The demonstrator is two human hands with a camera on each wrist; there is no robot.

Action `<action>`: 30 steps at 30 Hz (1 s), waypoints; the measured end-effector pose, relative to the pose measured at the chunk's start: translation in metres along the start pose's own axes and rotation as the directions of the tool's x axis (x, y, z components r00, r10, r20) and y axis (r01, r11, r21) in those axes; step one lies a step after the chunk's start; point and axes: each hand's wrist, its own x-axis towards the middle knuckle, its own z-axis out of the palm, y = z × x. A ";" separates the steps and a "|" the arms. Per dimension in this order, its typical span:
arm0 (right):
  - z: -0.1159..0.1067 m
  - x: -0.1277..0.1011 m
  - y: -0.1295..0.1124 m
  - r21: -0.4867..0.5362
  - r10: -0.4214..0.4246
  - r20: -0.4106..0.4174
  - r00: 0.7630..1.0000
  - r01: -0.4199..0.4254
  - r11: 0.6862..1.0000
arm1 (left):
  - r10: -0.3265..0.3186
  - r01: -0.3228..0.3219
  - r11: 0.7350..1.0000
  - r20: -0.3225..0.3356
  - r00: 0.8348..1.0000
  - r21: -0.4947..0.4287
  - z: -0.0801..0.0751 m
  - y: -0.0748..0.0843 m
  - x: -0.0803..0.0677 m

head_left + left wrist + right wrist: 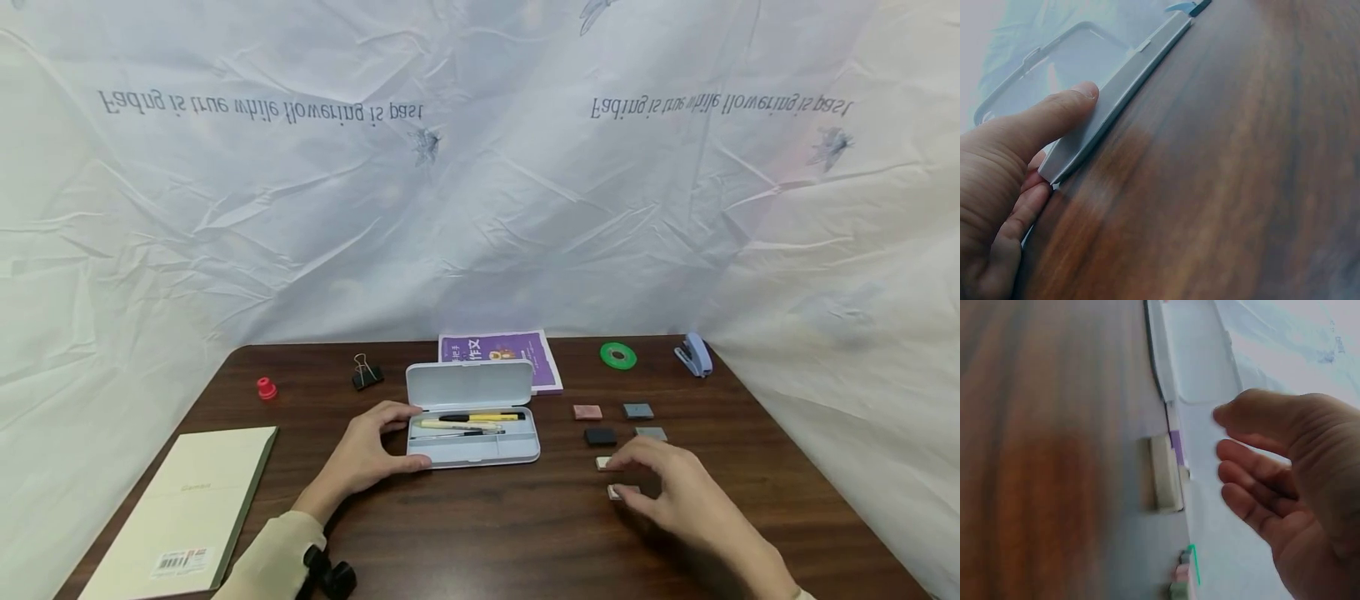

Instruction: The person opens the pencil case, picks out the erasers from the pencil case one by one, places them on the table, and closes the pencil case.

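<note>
A white pencil case lies with its lid up in the middle of the table, holding a yellow-and-black pen and other slim pens. My left hand grips its left end, thumb on the front edge and fingers behind it; in the left wrist view the thumb presses the case's front wall. Over two pale eraser-like blocks at right, the nearer block partly covered, hovers my right hand. In the right wrist view its thumb and fingers are apart with nothing between them, near a pale block.
More small blocks sit beyond the right hand: pink, black, blue-grey and grey-green. Farther back are a purple book, green tape roll, stapler, binder clip and red cap. A notebook lies left.
</note>
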 end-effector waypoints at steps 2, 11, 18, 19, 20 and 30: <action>0.000 0.007 -0.002 -0.013 -0.014 -0.053 0.998 0.013 1.000 | 0.000 0.000 1.000 -0.002 1.000 0.001 0.000 0.000 0.000; 0.010 0.051 -0.008 0.119 0.109 -0.016 0.994 -0.107 0.987 | -0.002 0.002 1.000 -0.001 1.000 -0.005 0.001 -0.001 0.000; 0.039 0.086 -0.007 0.295 0.152 0.090 0.984 -0.172 0.940 | -0.003 0.003 1.000 0.002 1.000 -0.006 0.002 -0.001 0.001; 0.043 0.089 -0.007 0.300 0.157 0.098 0.983 -0.179 0.937 | -0.004 0.004 1.000 0.002 1.000 -0.008 0.002 -0.001 0.001; 0.048 0.093 -0.007 0.305 0.164 0.109 0.980 -0.190 0.933 | -0.003 0.003 1.000 0.002 1.000 -0.009 0.002 -0.001 0.001; 0.076 0.105 -0.003 0.364 0.078 0.217 0.973 -0.155 0.919 | -0.009 0.009 1.000 -0.016 1.000 -0.006 0.001 0.000 0.001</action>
